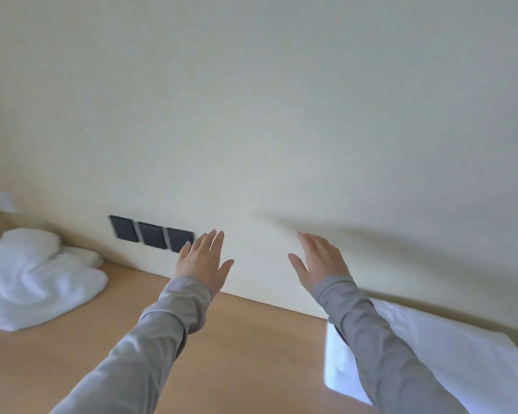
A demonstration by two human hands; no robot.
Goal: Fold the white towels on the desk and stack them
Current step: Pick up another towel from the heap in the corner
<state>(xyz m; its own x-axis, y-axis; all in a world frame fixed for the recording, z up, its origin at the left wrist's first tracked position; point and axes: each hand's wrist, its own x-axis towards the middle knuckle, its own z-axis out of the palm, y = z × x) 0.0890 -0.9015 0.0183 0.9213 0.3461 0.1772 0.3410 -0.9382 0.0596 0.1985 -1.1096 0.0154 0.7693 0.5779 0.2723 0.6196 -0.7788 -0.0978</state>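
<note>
A crumpled heap of white towels (33,279) lies on the wooden desk (251,354) at the far left. A flat, folded white towel (461,351) rests at the right, partly hidden under my right forearm. My left hand (204,261) is raised above the back of the desk with fingers spread and nothing in it. My right hand (320,261) is raised beside it, also spread and empty. Both hands hover in front of the wall, apart from either towel. Grey sleeves cover both arms.
A cream wall (281,115) rises right behind the desk. A row of three dark wall plates (150,234) sits low on it, just left of my left hand. A pale plate (3,201) is on the wall at the far left.
</note>
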